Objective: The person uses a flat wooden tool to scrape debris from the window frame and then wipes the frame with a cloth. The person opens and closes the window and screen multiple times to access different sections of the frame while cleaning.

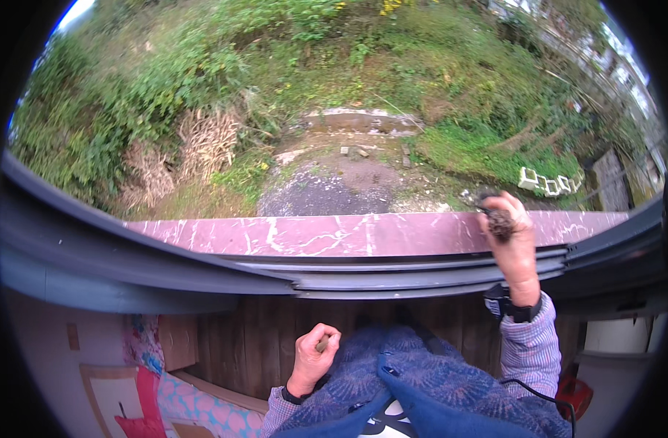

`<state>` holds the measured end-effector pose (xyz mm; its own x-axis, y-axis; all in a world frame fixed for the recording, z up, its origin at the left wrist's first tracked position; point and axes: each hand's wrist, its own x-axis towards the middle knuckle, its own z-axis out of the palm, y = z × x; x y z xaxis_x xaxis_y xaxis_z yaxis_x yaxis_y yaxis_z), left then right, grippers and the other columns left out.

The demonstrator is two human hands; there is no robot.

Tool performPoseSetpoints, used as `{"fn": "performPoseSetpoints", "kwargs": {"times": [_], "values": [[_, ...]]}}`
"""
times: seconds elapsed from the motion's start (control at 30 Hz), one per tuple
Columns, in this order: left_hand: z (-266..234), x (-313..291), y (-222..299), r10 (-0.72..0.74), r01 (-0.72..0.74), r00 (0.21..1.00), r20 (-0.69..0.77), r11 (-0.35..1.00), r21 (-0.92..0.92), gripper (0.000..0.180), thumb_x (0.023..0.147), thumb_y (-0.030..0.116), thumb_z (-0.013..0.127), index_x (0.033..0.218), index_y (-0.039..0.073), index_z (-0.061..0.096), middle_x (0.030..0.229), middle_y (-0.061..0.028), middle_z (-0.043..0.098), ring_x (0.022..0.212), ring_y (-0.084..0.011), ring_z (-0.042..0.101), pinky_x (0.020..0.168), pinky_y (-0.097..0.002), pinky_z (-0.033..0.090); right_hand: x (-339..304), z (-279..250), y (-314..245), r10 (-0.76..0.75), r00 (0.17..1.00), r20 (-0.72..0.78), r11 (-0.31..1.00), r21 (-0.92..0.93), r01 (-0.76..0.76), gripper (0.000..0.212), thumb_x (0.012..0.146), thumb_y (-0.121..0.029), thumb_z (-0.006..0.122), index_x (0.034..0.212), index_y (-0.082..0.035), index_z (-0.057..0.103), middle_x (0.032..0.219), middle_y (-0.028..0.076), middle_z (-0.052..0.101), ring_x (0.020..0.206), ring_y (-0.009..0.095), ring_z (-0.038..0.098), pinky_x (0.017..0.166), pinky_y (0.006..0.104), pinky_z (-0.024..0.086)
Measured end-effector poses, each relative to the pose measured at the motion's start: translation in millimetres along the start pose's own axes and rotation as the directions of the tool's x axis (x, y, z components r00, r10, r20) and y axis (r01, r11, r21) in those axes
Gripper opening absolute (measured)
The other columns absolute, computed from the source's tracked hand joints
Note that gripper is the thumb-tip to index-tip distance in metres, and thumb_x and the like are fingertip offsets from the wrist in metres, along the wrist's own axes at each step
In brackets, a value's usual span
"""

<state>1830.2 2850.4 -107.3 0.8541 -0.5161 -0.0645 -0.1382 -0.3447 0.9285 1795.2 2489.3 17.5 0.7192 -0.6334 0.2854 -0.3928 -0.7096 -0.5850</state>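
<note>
My right hand (518, 230) reaches out over the pink, white-veined stone sill (334, 233) beyond the window track. Its fingers are closed round a brown, rough-looking wad (501, 225); a small dark piece (487, 201) shows by the fingertips, and I cannot make out its kind. Back inside, my left hand (312, 358) is held low in front of my body, left of the blue patterned garment. It is curled into a fist round a small olive-brown object (322, 343), of which only an end shows.
Grey metal sliding-window tracks (421, 277) run between me and the sill. Outside lie a gravel patch (326, 188), dry stalks (206, 142), greenery and pale hollow blocks (549, 182). A dark wooden floor (246, 339) is below; a pink-and-blue patterned cloth (202, 405) lies at lower left.
</note>
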Motion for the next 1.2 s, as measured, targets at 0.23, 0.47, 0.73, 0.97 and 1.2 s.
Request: {"fn": "performPoseSetpoints", "kwargs": {"times": [0.23,0.47,0.73,0.97,1.2], "values": [[-8.5,-14.0,-8.7,-0.021,0.022,0.999,-0.048,1.0,0.008,0.009,0.092,0.008,0.069,0.087,0.002,0.065,0.061,-0.0035,0.054,0.054,-0.0091,0.05,0.052,-0.0275,0.041,-7.8,87.9,-70.9,-0.604,0.79,0.108,0.684,0.578,0.444,0.023,0.08,-0.005,0.081,0.1,-0.008,0.068,0.1,0.003,0.07,0.091,0.013,0.065,0.077,0.0294,0.054],[-27.9,-41.1,-18.0,-0.111,0.114,0.974,-0.2,0.994,-0.001,0.006,0.092,0.005,0.069,0.088,0.002,0.065,0.065,-0.0046,0.058,0.055,-0.0105,0.052,0.053,-0.0282,0.042,100.6,20.8,-38.8,-0.332,0.682,0.652,0.848,0.522,-0.086,0.018,0.083,-0.016,0.074,0.095,-0.004,0.069,0.084,0.0,0.068,0.08,0.009,0.061,0.075,0.0289,0.052],[1.1,-69.7,-8.6,-0.256,0.255,0.878,-0.404,0.965,-0.058,0.005,0.094,0.003,0.065,0.089,0.001,0.066,0.064,0.0069,0.05,0.058,-0.0006,0.039,0.052,-0.0216,0.031,115.2,142.2,-40.8,-0.388,0.55,0.739,0.609,0.654,-0.449,0.017,0.082,-0.012,0.066,0.094,0.0,0.063,0.079,0.009,0.068,0.076,0.02,0.07,0.075,0.0351,0.056],[47.3,-91.1,21.9,-0.412,0.371,0.645,-0.643,0.905,-0.208,0.005,0.091,0.004,0.067,0.087,0.002,0.066,0.066,0.0023,0.057,0.059,-0.0038,0.046,0.053,-0.024,0.038,92.6,287.2,-179.8,-0.552,0.597,0.582,0.231,0.795,-0.561,0.016,0.086,-0.016,0.065,0.093,-0.001,0.065,0.076,0.008,0.069,0.069,0.018,0.069,0.066,0.0338,0.055],[76.7,-109.1,41.7,-0.47,0.468,0.466,-0.75,0.85,-0.243,0.006,0.093,0.005,0.067,0.088,0.002,0.065,0.066,0.005,0.055,0.061,-0.0024,0.045,0.054,-0.0223,0.036,136.0,334.6,-288.7,-0.485,0.822,0.3,0.324,0.934,-0.151,0.017,0.09,-0.021,0.067,0.091,-0.005,0.071,0.077,0.007,0.07,0.071,0.018,0.064,0.069,0.0364,0.054]]}}
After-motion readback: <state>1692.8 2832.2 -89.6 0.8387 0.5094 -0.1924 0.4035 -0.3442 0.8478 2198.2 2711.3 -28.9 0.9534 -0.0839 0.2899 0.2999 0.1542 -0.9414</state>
